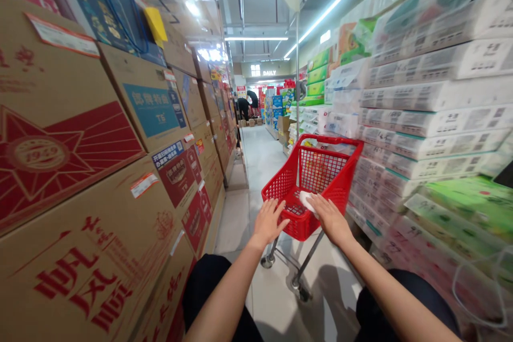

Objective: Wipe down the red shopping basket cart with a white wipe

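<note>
A red plastic shopping cart (pixel 340 187) on metal legs with casters stands in the aisle right in front of me. At its near left edge is my left hand (pixel 269 222), fingers spread and nothing in them. My right hand (pixel 329 219) is over the cart's near right side, its fingers pressed on a white cloth (pixel 308 203). The cloth lies against the rim of the cart; part of it is hidden under my fingers.
Stacked cardboard cartons (pixel 80 192) line the left side. White packs of paper (pixel 433 117) are piled high on the right, with green packs (pixel 460 203) lower down. Two people (pixel 248 104) bend over far down the tiled aisle (pixel 258 144).
</note>
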Tool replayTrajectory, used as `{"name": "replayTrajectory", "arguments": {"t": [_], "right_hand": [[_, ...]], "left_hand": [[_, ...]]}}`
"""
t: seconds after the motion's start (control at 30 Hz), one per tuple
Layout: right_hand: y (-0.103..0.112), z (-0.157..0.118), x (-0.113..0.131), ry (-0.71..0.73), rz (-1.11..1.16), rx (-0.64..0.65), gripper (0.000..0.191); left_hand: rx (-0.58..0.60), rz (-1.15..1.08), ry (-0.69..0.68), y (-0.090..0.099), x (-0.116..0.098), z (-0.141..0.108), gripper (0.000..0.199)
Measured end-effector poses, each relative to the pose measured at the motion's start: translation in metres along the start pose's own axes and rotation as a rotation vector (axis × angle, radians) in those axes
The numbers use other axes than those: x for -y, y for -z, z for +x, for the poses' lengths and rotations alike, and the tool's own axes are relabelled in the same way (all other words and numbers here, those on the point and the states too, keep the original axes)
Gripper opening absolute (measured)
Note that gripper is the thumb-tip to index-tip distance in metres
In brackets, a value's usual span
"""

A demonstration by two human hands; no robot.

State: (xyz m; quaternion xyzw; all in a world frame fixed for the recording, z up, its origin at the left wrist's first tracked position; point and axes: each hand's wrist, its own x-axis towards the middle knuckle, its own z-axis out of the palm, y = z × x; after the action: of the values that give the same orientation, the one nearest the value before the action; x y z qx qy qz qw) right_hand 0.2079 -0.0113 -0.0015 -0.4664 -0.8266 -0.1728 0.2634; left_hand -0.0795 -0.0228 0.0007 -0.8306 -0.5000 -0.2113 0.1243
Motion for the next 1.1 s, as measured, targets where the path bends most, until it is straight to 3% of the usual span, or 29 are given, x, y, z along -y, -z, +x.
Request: {"name": "replayTrajectory", "arguments": {"t": [0.4, 0.73, 0.9, 1.0, 1.1], "right_hand": [[-0.010, 0.009, 0.023, -0.004, 0.089, -0.002, 0.061], [-0.010, -0.010, 0.086, 0.082, -0.033, -0.129, 0.069], [0.008, -0.019, 0.069, 0.108, -0.068, -0.089, 0.071], [0.021, -0.028, 0.049, 0.096, -0.074, -0.045, 0.072], [0.025, -0.037, 0.036, 0.039, -0.081, -0.054, 0.074]], "left_hand": [[-0.047, 0.057, 0.059, 0.010, -0.007, -0.027, 0.083], [-0.082, 0.031, 0.112, -0.002, -0.032, -0.017, 0.095], [-0.051, 0.002, -0.009, 0.001, -0.037, -0.014, 0.092], [-0.024, 0.007, -0.124, 0.005, -0.021, -0.010, 0.087], [-0.054, 0.038, -0.060, 0.006, -0.005, -0.006, 0.088]]}}
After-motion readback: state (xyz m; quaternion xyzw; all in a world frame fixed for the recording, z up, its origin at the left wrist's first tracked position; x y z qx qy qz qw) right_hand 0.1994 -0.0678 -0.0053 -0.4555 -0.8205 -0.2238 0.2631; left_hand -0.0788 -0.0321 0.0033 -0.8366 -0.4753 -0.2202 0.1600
